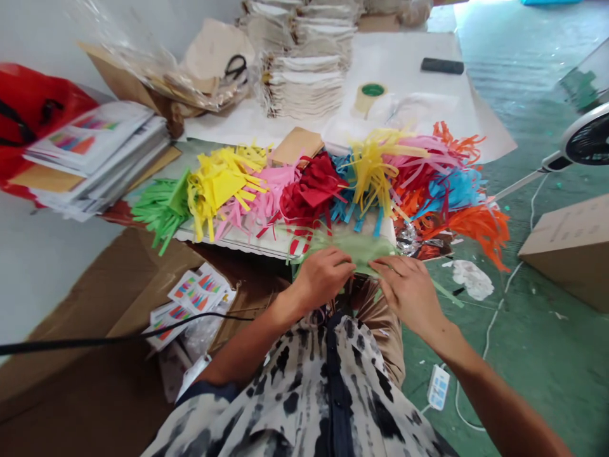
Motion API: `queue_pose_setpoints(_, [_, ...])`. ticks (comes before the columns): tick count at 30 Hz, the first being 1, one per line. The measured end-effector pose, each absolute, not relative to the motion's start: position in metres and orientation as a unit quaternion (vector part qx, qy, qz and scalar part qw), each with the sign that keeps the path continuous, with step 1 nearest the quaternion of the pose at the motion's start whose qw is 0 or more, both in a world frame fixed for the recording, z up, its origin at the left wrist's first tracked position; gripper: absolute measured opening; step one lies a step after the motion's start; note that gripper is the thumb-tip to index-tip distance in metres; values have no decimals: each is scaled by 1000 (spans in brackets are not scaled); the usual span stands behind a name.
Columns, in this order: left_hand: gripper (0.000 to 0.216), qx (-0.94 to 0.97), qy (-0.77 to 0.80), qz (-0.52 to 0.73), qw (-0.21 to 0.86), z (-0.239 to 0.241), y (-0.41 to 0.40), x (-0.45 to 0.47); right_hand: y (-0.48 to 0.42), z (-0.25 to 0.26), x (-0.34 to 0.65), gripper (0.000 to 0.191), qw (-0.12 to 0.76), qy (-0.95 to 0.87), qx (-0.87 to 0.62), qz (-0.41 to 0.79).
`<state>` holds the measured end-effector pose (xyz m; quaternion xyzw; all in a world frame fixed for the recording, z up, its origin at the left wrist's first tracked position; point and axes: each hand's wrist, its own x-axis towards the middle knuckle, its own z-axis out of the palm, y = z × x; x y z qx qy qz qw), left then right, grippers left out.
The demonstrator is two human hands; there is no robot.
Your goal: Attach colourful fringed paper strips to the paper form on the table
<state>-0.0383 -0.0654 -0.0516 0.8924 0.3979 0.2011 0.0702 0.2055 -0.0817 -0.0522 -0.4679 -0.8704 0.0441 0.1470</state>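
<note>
A pale green fringed paper piece (364, 249) lies on my lap just in front of me. My left hand (323, 276) is closed, pinching its near left edge. On the right part of the same piece rests my right hand (410, 293), fingers pressed together on the paper. Beyond my hands lies a row of fringed paper bundles: green (159, 206), yellow (219, 187), pink (266, 197), red (311, 190), blue (451, 190) and orange (478, 228).
A stack of printed booklets (95, 155) sits at the left by a red bag (28, 108). Cloth stacks (304, 70), a tape roll (370, 96), scissors (235, 65) and a phone (442, 65) lie farther back. A fan (587, 136), cardboard box (571, 251) and power strip (438, 387) stand on the green floor.
</note>
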Motion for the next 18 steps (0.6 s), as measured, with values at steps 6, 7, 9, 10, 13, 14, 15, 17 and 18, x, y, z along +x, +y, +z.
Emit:
queue_pose_setpoints(6, [21, 845, 476, 180, 163, -41, -50, -49, -55, -38, 221, 24, 150, -841, -510, 100])
queue_pose_setpoints(7, [20, 834, 494, 180, 170, -41, -48, -49, -51, -37, 221, 24, 143, -835, -521, 102])
queue_pose_setpoints(9, [18, 820, 518, 174, 169, -39, -45, -46, -48, -36, 217, 24, 130, -825, -542, 97])
queue_pose_setpoints(10, [18, 822, 520, 167, 163, -38, -44, -44, -47, -36, 214, 24, 130, -821, -548, 97])
queue_pose_setpoints(13, [20, 840, 504, 141, 146, -36, -40, -39, -49, -39, 207, 27, 150, -810, -554, 117])
queue_pose_setpoints(14, [20, 842, 504, 134, 141, -36, -39, -38, -51, -41, 205, 30, 159, -806, -558, 119])
queue_pose_setpoints(15, [21, 840, 509, 129, 136, -35, -37, -37, -52, -42, 203, 32, 162, -801, -565, 111])
queue_pose_setpoints(17, [22, 830, 529, 119, 129, -35, -35, -35, -52, -44, 201, 36, 153, -794, -584, 78])
queue_pose_setpoints(18, [22, 824, 540, 115, 125, -35, -35, -34, -52, -45, 200, 37, 141, -792, -591, 61])
